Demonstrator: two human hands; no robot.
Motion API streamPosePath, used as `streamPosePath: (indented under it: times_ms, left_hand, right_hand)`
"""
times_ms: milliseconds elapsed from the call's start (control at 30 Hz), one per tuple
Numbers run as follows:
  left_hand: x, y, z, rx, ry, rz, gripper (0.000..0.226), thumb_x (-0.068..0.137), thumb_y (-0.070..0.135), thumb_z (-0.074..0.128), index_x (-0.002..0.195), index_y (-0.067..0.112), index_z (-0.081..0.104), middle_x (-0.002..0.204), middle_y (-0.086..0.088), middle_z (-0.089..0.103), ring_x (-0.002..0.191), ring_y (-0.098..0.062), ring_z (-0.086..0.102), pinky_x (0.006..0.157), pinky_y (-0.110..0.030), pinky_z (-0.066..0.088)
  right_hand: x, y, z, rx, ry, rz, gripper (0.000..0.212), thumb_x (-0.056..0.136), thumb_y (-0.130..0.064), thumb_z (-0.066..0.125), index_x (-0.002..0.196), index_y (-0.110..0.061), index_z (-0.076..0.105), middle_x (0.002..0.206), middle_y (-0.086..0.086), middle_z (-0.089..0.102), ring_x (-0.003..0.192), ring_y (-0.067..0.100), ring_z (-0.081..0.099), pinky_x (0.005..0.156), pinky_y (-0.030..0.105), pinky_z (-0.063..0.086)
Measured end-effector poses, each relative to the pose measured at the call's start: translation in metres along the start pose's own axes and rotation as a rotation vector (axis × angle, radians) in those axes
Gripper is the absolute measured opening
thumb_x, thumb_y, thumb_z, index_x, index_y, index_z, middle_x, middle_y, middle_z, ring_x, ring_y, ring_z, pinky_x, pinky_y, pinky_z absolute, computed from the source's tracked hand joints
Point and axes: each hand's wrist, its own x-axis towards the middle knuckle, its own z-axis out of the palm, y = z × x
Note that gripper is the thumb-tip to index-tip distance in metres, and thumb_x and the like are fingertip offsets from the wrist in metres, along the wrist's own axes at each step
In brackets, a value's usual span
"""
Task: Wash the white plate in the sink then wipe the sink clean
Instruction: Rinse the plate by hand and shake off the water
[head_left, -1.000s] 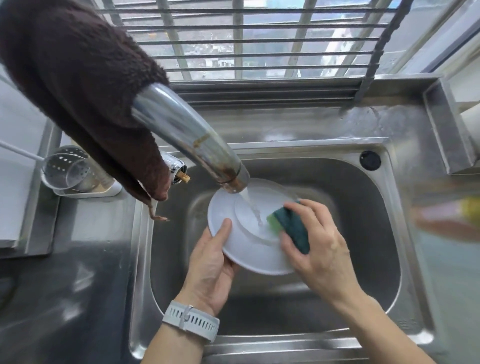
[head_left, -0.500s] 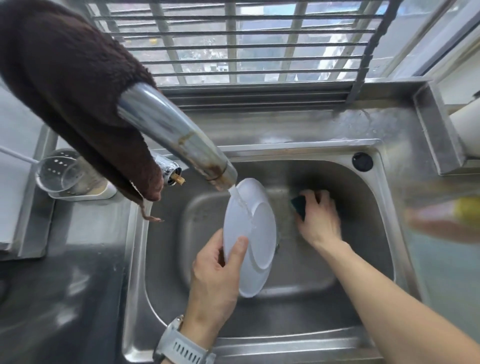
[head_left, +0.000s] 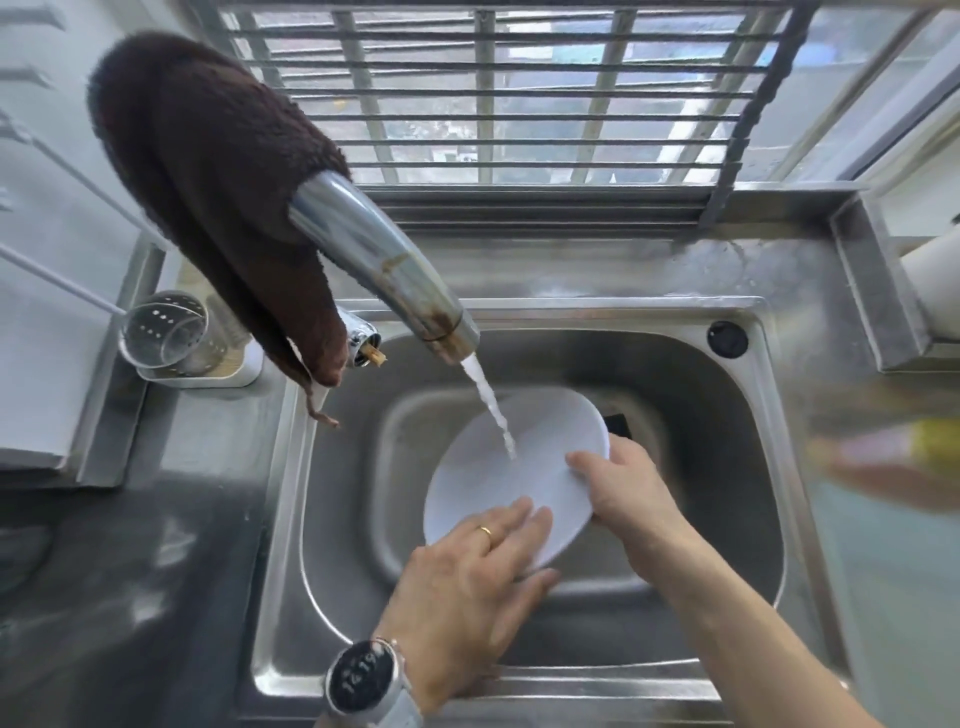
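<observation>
No brand or label legible; watch (head_left: 368, 678) dial digits blurred. Counted: one plate (head_left: 511, 470), one sink (head_left: 727, 519), one tap (head_left: 384, 265), one brown cloth (head_left: 208, 171) draped on tap, one dark sponge (head_left: 618, 425) partly hidden behind plate. Plate held tilted in sink under water stream (head_left: 491, 405). Left hand (head_left: 467, 577) laid on near face, fingers straight. Right hand (head_left: 623, 493) gripping right rim, thumb on face.

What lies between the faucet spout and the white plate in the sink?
In the head view, only a running stream of water spans from the faucet spout down onto the white plate.
</observation>
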Motion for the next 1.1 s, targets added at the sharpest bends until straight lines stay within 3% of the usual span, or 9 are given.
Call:
streamPosePath:
  times_ms: [67,167,233,433,533,700,900,1000,1100]
  left_hand:
    - [-0.002,-0.005,-0.005,-0.139,-0.058,-0.210,0.074,0.091,0.082,0.019,0.151,0.045,0.044,0.163,0.018,0.034,0.147,0.001,0.033,0.119,-0.023,0.034]
    - [0.009,-0.011,-0.004,-0.257,0.168,-0.484,0.064,0.100,0.063,0.035,0.158,0.034,0.034,0.170,0.005,0.017,0.153,-0.013,0.025,0.124,-0.033,0.025]
    - [0.022,-0.012,-0.005,-0.308,0.291,-0.614,0.065,0.102,0.044,0.048,0.160,0.021,0.027,0.167,-0.007,0.025,0.152,-0.024,0.028,0.122,-0.036,0.026]
    - [0.038,-0.008,-0.017,-0.914,0.533,-0.814,0.028,0.099,0.018,0.063,0.126,0.024,0.060,0.115,0.000,0.073,0.095,-0.013,0.070,0.077,-0.028,0.055]
    - [0.028,-0.007,-0.024,-0.897,0.556,-0.782,0.025,0.101,0.015,0.058,0.122,0.027,0.063,0.109,0.008,0.073,0.098,-0.010,0.069,0.073,-0.022,0.053]
    - [0.017,-0.010,-0.030,-0.802,0.428,-0.843,0.033,0.102,0.015,0.052,0.135,0.023,0.050,0.118,0.005,0.064,0.109,-0.019,0.061,0.085,-0.032,0.048]
    - [0.017,-0.026,-0.018,-0.944,0.514,-0.952,0.035,0.105,0.013,0.043,0.138,0.024,0.048,0.122,0.000,0.062,0.111,-0.023,0.059,0.089,-0.036,0.046]
    - [0.023,-0.025,-0.012,-0.990,0.607,-0.957,0.026,0.109,0.022,0.040,0.131,0.028,0.053,0.116,0.004,0.064,0.110,-0.022,0.061,0.092,-0.041,0.051]
    - [0.031,-0.021,-0.007,-0.982,0.673,-0.933,0.021,0.110,0.029,0.039,0.118,0.028,0.058,0.112,0.004,0.067,0.106,-0.019,0.064,0.094,-0.042,0.054]
  right_hand:
    - [-0.004,0.004,-0.001,-0.066,0.028,-0.165,0.017,0.095,-0.018,0.053,0.099,-0.022,0.068,0.091,0.001,0.073,0.089,0.025,0.070,0.073,0.043,0.057]
    - [-0.013,0.009,-0.012,0.002,0.004,-0.295,0.017,0.101,-0.021,0.056,0.109,-0.031,0.067,0.099,-0.005,0.074,0.093,0.017,0.070,0.076,0.036,0.060]
    - [-0.018,0.013,-0.021,0.120,-0.054,-0.320,0.021,0.102,-0.018,0.057,0.114,-0.032,0.067,0.104,-0.004,0.075,0.095,0.014,0.072,0.079,0.032,0.060]
    - [-0.004,0.024,-0.029,0.613,-0.137,0.031,0.027,0.094,-0.009,0.062,0.120,-0.014,0.069,0.109,0.010,0.077,0.094,0.022,0.073,0.087,0.040,0.056]
    - [0.008,0.033,-0.021,0.595,-0.133,0.198,0.030,0.093,-0.016,0.067,0.123,-0.010,0.066,0.111,0.014,0.076,0.102,0.033,0.072,0.085,0.046,0.060]
    - [0.021,0.035,0.006,0.329,-0.099,0.319,0.031,0.094,-0.020,0.068,0.118,-0.002,0.062,0.104,0.015,0.076,0.095,0.036,0.073,0.087,0.048,0.060]
    - [0.017,0.016,0.017,-0.544,-0.001,-0.045,0.051,0.097,-0.044,0.052,0.135,-0.011,0.045,0.127,0.009,0.061,0.108,0.030,0.062,0.088,0.042,0.053]
    - [-0.004,0.017,0.013,-0.841,-0.022,-0.184,0.085,0.097,-0.058,0.042,0.159,-0.014,0.002,0.166,0.015,0.012,0.151,0.035,0.023,0.117,0.045,0.032]
    - [-0.022,0.022,0.021,-1.166,-0.110,-0.369,0.083,0.089,-0.071,0.002,0.158,-0.026,-0.016,0.163,0.009,-0.032,0.151,0.031,-0.028,0.123,0.047,-0.011]
